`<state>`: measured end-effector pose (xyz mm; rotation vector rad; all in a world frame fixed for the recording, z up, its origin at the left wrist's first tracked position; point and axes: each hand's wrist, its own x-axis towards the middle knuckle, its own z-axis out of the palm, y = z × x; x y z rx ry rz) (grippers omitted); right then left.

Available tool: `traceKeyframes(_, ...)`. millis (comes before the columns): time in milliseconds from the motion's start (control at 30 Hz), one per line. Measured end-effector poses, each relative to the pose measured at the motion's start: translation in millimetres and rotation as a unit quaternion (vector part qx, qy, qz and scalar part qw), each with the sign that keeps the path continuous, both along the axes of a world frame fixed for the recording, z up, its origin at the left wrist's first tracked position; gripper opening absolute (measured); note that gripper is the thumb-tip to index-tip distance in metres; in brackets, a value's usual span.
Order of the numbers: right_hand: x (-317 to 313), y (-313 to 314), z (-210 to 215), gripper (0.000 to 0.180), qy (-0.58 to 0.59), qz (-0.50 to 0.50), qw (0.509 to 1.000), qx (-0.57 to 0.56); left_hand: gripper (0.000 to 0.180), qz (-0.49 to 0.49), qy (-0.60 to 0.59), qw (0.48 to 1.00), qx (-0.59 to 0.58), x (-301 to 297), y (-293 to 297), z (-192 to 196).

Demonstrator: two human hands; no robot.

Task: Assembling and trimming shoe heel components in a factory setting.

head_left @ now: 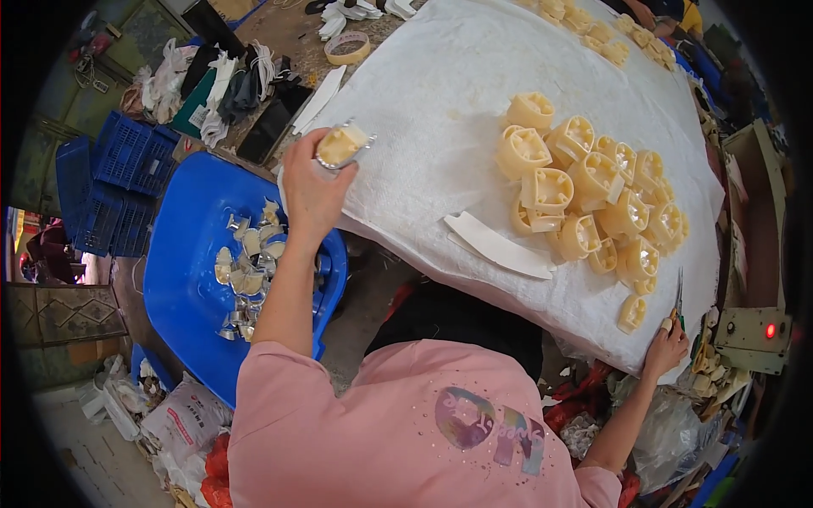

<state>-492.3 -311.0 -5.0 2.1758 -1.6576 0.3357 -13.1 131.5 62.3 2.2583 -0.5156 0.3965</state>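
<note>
Hands [313, 193] at white-covered table [415, 110]; blue tub [190, 199], crates [135, 152] left.

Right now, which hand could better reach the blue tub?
Probably left: the left hand, holding a cream piece, is nearer the blue tub; the right hand is at the table's right edge.

I see the thin metal tool [679, 292] only partly, its handle covered by the right hand [667, 349]; the lower edge crops the pink shirt [339, 423].
</note>
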Motion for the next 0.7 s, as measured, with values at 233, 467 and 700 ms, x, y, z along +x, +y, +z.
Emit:
traceKeyframes(233, -10, -11, -2, 0.039, 0.003, -0.017, 1.000, 0.002, 0.055, 0.226, -0.037, 0.963, -0.144, -9, 98, -63)
traceKeyframes(467, -9, -13, -4, 0.040, -0.002, -0.020, 1.000, 0.005, 0.071, 0.254, 0.184, 0.933, 0.176, -74, 125, -146)
traceKeyframes(700, -4, -2, 2, 0.040, -0.048, 0.029, 0.998, 0.008, 0.050, 0.161, -0.045, 0.985, 0.050, -57, 61, -92)
